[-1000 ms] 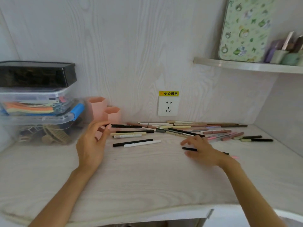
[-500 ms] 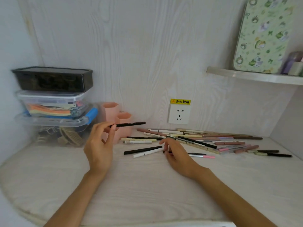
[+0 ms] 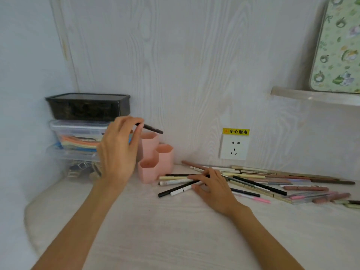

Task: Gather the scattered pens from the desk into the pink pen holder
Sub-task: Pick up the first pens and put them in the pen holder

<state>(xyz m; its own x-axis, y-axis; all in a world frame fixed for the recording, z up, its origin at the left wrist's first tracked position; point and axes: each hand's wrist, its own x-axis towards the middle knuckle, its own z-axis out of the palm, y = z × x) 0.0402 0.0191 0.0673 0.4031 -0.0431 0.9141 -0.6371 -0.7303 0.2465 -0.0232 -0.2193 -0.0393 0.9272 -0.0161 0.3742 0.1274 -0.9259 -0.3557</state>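
Note:
The pink pen holder [image 3: 155, 164], made of three hexagonal cups, stands against the back wall. My left hand [image 3: 118, 151] pinches a black pen [image 3: 153, 129] just above the tallest cup, tip pointing right and slightly down. My right hand [image 3: 212, 187] lies on the desk to the right of the holder, its fingers resting on a black pen [image 3: 175, 190] and a white pen [image 3: 180, 191]. Several more pens [image 3: 272, 182] in black, cream, pink and brown lie scattered to the right along the wall.
Stacked plastic boxes [image 3: 85, 121] stand left of the holder in the corner. A wall socket [image 3: 233, 147] with a yellow label sits above the pens. A shelf [image 3: 315, 96] with a green patterned tin [image 3: 337, 51] juts out at upper right. The desk front edge curves at lower left.
My left hand has lifted the black pen from desk level to above the pink holder. My right hand slid left onto the black and white pens beside the holder.

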